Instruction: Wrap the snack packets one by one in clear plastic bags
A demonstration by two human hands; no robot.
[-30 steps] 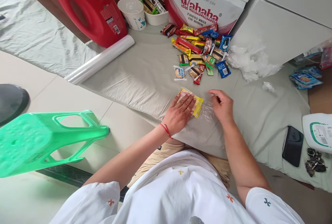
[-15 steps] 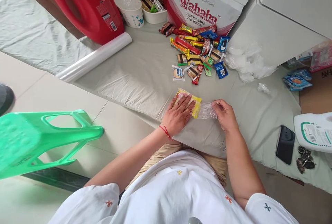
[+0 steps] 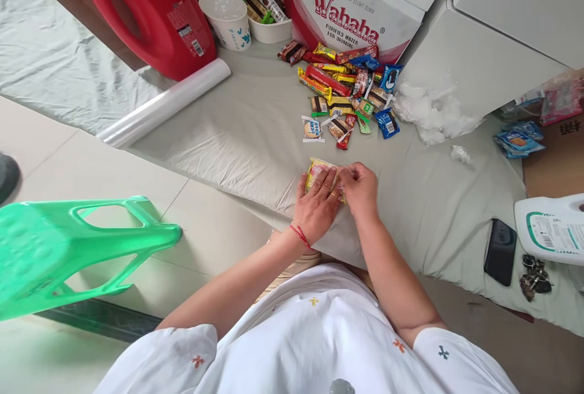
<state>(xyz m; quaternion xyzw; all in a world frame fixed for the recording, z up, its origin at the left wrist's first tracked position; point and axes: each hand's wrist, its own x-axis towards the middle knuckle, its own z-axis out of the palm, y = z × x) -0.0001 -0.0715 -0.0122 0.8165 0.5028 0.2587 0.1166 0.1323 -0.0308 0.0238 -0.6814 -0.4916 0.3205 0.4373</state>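
Note:
A yellow snack packet (image 3: 314, 169) lies on the grey-green cloth (image 3: 255, 132) in front of me. My left hand (image 3: 318, 207) presses flat on it, fingers stretched out. My right hand (image 3: 360, 189) is curled beside it, fingers pinched on a clear plastic wrap (image 3: 345, 170) folded over the packet's right end. The two hands touch each other. A pile of several mixed snack packets (image 3: 349, 93) lies further back on the cloth.
A roll of clear film (image 3: 166, 103) lies left, by a red jug (image 3: 150, 11). Paper cups (image 3: 225, 17), a Wahaha carton (image 3: 353, 11) and crumpled plastic (image 3: 431, 108) sit behind. A green stool (image 3: 82, 248) lies left; phone (image 3: 499, 251), keys (image 3: 533, 275) and white bottle (image 3: 550, 230) right.
My right hand has moved left, drawing the clear wrap over the packet's end until it meets my left hand. The left hand has stayed on the packet.

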